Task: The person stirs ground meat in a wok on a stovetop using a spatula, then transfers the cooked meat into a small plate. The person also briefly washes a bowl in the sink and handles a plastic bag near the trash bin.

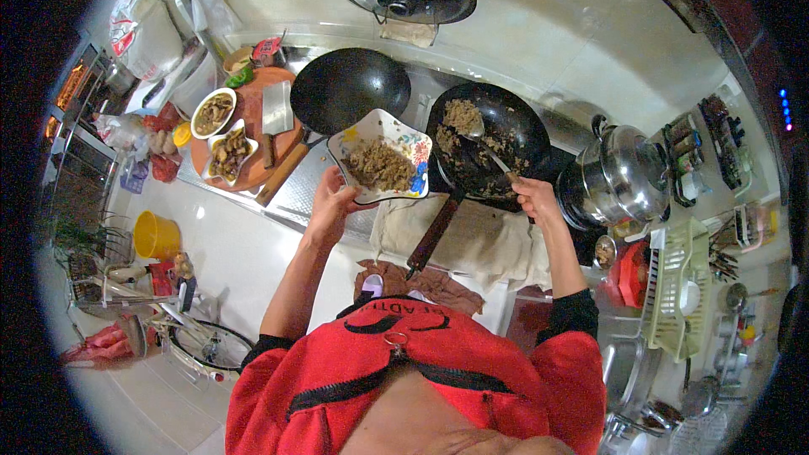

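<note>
My left hand [336, 200] grips the near-left corner of a square floral bowl [422, 146], tilted slightly, with cooked minced meat [381, 164] inside. The bowl is held just left of a black wok [534, 120] that stands on the stove. In my right hand [537, 197] is the handle of a metal ladle [498, 159]; its head lies in the wok against a heap of minced meat [463, 115]. More crumbs of meat are spread over the wok's bottom. The wok's dark handle [436, 227] points towards me. A second, bare black wok [351, 90] sits behind the bowl.
A round cutting board [253, 98] at left carries a cleaver [277, 115], an oval dish of food [215, 112] and a star-shaped dish [232, 155]. A steel steamer pot [616, 174] and a green dish rack [673, 284] stand at right. A cloth [480, 246] lies along the counter's front.
</note>
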Demonstrator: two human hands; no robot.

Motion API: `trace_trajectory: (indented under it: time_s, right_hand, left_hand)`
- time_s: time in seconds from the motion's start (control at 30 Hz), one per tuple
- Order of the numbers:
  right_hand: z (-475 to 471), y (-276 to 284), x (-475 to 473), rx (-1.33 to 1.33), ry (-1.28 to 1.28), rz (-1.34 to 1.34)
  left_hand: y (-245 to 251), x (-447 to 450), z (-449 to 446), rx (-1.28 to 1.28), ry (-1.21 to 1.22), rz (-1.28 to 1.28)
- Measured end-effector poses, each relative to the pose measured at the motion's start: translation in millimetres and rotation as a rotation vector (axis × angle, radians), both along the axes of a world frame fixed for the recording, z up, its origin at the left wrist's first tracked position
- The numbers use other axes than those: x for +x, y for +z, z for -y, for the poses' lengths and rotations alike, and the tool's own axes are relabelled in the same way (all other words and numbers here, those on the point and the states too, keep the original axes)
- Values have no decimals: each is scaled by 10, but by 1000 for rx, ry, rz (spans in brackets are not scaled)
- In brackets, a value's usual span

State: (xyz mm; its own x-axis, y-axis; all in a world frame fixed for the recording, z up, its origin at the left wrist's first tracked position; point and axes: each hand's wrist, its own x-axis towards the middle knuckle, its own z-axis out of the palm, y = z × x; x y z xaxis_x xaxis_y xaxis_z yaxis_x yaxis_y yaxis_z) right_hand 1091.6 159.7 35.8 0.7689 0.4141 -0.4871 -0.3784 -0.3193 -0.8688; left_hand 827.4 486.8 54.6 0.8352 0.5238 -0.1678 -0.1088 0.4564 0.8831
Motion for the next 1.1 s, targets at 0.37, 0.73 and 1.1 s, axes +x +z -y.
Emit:
trace_trajectory:
  time_s: [0.37, 0.73, 1.1]
  right_hand:
    - [435, 390, -248, 38, -81, 56]
    - [777, 541, -1045, -805, 309, 1607]
    - [910, 632, -1210, -694, 122, 1556]
  left_hand:
    - [-183, 725, 24, 108, -152, -25]
    - [-210, 1481, 570, -95, -276, 87]
    - [-324, 1445, 606, -182, -391, 175]
